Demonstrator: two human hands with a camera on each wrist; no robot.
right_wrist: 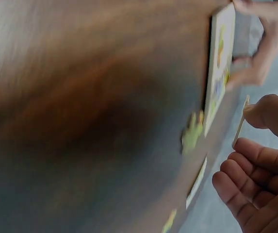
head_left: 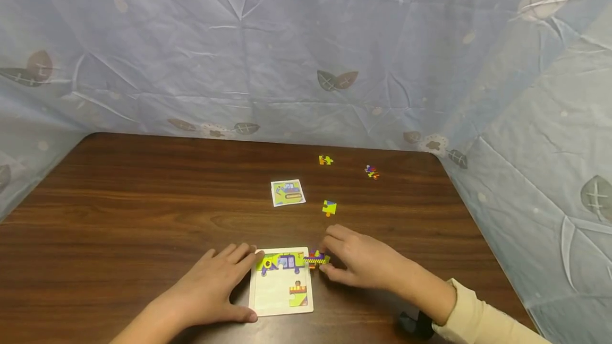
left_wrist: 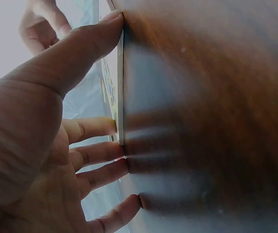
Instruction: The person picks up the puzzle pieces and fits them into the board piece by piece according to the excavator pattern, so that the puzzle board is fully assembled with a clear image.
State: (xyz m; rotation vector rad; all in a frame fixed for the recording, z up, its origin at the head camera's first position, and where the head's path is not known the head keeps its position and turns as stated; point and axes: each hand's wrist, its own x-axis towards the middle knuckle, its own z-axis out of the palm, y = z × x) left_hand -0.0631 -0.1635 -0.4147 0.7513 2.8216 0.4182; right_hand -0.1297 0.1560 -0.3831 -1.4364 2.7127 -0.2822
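A white square puzzle tray (head_left: 270, 309) lies on the table near me, with fitted pieces along its top showing a purple vehicle on green. One more piece (head_left: 298, 297) sits at its lower right. My left hand (head_left: 210, 283) rests along the tray's left side, fingers spread: the thumb touches the left edge, the index finger the upper left corner. In the left wrist view the other fingertips meet the table. Between thumb and index finger, my right hand (head_left: 358, 259) pinches a colourful puzzle piece (head_left: 315, 260) with yellow-and-dark stripes at the tray's right edge. The right wrist view shows this piece (right_wrist: 240, 121) edge-on, raised.
A small picture card (head_left: 288, 193) of a purple excavator lies beyond the tray. Loose puzzle pieces lie to its right: a green one (head_left: 329, 207), a green-orange one (head_left: 325, 160) and a multicoloured one (head_left: 371, 172). A dark object (head_left: 416, 325) is beside my right forearm. Patterned cloth (head_left: 287, 52) surrounds the table.
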